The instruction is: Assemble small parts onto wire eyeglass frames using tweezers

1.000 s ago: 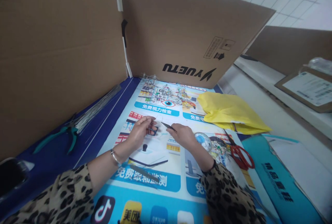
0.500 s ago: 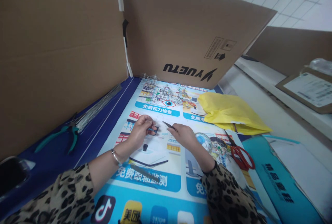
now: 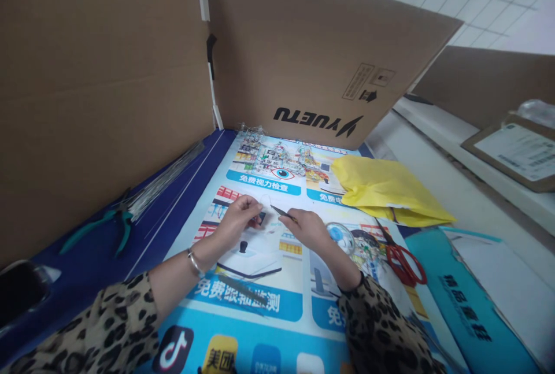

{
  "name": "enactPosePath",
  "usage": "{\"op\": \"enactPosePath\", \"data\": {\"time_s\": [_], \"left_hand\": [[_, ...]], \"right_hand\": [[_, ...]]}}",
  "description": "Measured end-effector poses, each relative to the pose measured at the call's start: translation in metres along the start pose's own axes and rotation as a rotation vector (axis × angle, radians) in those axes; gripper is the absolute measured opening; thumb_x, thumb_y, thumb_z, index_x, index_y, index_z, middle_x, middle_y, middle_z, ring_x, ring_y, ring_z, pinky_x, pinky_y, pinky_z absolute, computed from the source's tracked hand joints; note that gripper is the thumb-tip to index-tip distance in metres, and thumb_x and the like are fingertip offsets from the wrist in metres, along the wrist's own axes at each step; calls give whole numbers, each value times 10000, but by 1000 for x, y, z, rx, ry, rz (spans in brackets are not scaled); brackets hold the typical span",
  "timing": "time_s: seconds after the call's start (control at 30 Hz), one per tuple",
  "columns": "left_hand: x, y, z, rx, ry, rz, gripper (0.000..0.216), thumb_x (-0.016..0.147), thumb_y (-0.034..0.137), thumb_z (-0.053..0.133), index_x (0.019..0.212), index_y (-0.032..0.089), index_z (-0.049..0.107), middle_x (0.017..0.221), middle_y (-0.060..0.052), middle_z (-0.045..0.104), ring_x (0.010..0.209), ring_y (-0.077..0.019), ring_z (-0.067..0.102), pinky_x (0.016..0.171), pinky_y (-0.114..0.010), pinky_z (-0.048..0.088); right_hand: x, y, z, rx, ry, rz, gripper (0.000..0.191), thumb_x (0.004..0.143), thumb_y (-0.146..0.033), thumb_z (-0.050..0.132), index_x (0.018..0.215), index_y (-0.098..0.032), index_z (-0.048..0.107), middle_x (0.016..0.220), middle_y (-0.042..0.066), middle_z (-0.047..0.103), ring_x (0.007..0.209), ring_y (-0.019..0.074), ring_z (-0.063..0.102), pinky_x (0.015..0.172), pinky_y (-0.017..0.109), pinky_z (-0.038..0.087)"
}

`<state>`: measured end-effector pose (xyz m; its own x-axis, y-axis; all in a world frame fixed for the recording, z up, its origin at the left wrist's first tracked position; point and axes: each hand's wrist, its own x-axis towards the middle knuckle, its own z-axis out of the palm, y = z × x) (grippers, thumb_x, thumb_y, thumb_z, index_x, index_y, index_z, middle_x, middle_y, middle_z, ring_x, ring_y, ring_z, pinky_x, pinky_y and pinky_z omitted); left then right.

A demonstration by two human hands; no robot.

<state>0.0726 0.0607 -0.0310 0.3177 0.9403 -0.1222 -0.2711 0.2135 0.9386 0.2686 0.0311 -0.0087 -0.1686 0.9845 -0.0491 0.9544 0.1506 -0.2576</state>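
My left hand [image 3: 236, 221] is closed in a pinch on a thin, clear or silvery wire [image 3: 267, 195], which curves up in a faint loop above the fingertips. Facing it, my right hand [image 3: 307, 228] grips dark, pointed tweezers [image 3: 281, 212]. Their tips point left toward the wire, a short gap from my left fingertips. Whether the tips touch the wire is too fine to tell. Under both hands lies a printed poster sheet [image 3: 255, 258], and a strip of thin dark wires [image 3: 243, 290] rests on it nearer to me.
Teal-handled pliers [image 3: 124, 232] and a bundle of thin wires [image 3: 160, 183] lie left. Tangled wire pieces [image 3: 299, 157] sit at the back, before a cardboard panel [image 3: 321, 56]. To the right are a clear round container [image 3: 340, 238], red-handled scissors [image 3: 405, 264] and a yellow bag [image 3: 390, 189].
Both hands keep their grips and stay almost in place. My left fingers have shifted slightly, and the wire loop with them. The tweezers' tips have moved a little.
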Motion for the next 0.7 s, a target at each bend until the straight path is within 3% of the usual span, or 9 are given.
{"op": "enactPosePath", "data": {"time_s": [0.23,0.47,0.7], "left_hand": [[1,1,2,71,-21,-10,254,710,315,641,667,171,435,505,37,537,440,-85,494,448,-195,402],[3,-2,0,106,-66,-32,223,748,360,597,795,158,515,549,36,534,464,-87,500,462,-205,422],[2,-3,-1,204,-84,-27,252,771,399,567,776,147,562,483,44,495,411,-64,474,429,-169,336]], "right_hand": [[0,0,0,56,-13,-13,412,878,-514,344,699,-207,552,653,0,592,608,115,508,522,225,231],[-2,-3,2,45,4,33,416,875,-521,339,686,-209,539,651,3,596,601,120,503,515,228,220],[-3,-7,5,-26,23,79,433,872,-545,312,726,-217,553,696,18,622,618,137,526,507,240,196]]}}
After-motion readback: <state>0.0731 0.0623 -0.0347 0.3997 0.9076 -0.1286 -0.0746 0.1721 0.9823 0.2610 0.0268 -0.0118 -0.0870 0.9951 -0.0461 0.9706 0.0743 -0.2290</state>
